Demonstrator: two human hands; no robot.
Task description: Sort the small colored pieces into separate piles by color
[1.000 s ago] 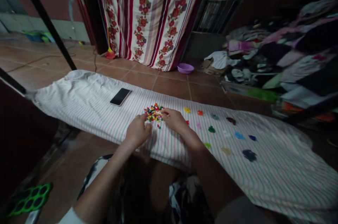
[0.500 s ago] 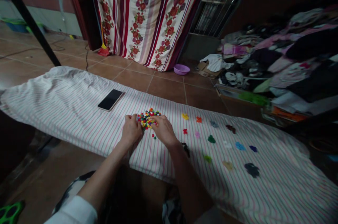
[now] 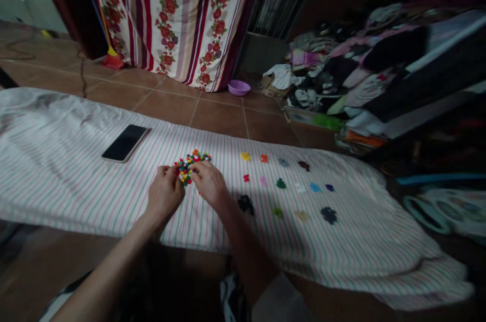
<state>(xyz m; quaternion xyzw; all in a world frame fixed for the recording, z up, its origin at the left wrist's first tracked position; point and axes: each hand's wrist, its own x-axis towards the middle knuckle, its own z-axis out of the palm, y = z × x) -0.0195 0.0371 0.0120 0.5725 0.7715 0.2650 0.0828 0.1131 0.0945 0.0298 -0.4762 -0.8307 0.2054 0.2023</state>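
A mixed pile of small coloured pieces [image 3: 186,172] lies on a striped cloth [image 3: 125,200]. At the pile's left edge is my left hand [image 3: 165,193], its fingers curled and drawn together. My right hand [image 3: 210,184] reaches over the right side of the pile, thumb and fingertips pinched close among the pieces. What either hand grips is too small to make out. To the right lie little groups sorted by colour, among them yellow [image 3: 245,156], orange [image 3: 264,158], red [image 3: 246,178], dark green [image 3: 281,183], light blue [image 3: 315,187] and black pieces [image 3: 246,204].
A phone [image 3: 125,144] lies on the cloth left of the pile. Beyond the cloth's far edge, a purple basin [image 3: 239,88] stands on the tiled floor near a floral curtain [image 3: 190,18]. Heaped clothes [image 3: 353,53] fill the back right.
The view has swung to the right, so everything sits further left. Both hands stay at the pile; the right fingers still work among the pieces.
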